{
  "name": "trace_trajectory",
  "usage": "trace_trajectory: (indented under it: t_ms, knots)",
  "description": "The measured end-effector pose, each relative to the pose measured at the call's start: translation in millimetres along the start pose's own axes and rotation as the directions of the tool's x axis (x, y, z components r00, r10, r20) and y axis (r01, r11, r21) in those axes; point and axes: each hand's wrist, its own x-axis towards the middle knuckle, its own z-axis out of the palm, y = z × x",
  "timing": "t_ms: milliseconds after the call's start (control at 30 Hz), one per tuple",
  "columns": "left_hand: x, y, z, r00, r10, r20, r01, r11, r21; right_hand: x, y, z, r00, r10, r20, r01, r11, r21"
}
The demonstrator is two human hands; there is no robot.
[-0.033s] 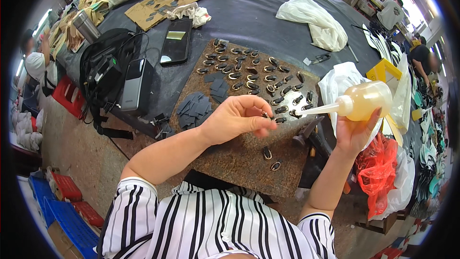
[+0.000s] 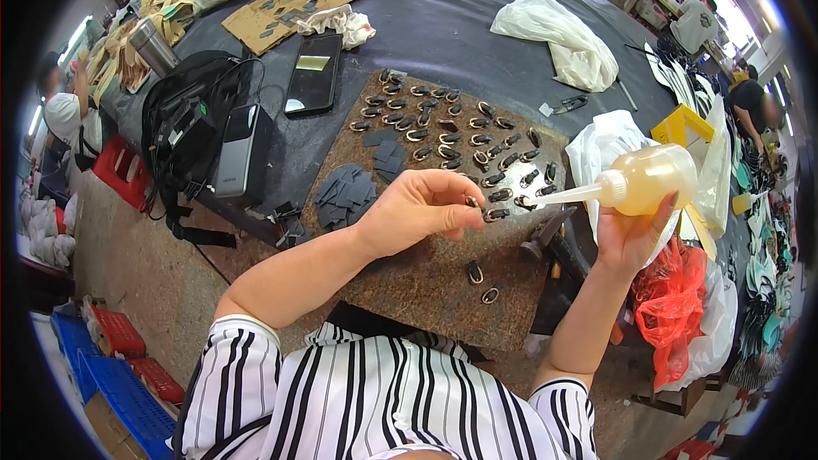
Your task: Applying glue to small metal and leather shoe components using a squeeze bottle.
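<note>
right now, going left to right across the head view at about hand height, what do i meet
Silver-and-black rectangular device → pile of dark grey rectangular pieces → left hand pinching a small black-and-gold piece → squeeze bottle of yellowish liquid held in the right hand

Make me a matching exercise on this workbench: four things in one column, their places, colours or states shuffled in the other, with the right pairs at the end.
Things:
1. squeeze bottle
2. dark grey squares
3. red plastic bag
4. cardboard sheet

Places, colours or states:
A. crumpled
B. tan, lying flat
C. held up in the right hand
D. heaped on the brown board

Right pairs: 1-C, 2-D, 3-A, 4-B
</note>
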Motion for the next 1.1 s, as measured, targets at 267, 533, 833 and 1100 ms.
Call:
trace_trajectory:
  t_ms: [267,533,833,1100]
  knots:
    - [1,0,-1,0.986,-0.043,-0.159,0.002,0.968,-0.251,-7,9,3,0.989,-0.109,0.096,0.122,0.982,-0.144]
    - [0,-3,-5,0.972,-0.203,-0.122,0.128,0.883,-0.451,-18,12,3,0.967,-0.223,0.126,0.249,0.931,-0.265]
    - [1,-4,-6,0.967,-0.241,-0.087,0.153,0.813,-0.562,-25,17,0,0.931,-0.243,0.27,0.344,0.832,-0.435]
    - [1,-6,-8,0.972,-0.227,-0.056,0.15,0.787,-0.599,-29,19,1,0.892,-0.287,0.349,0.444,0.7,-0.559]
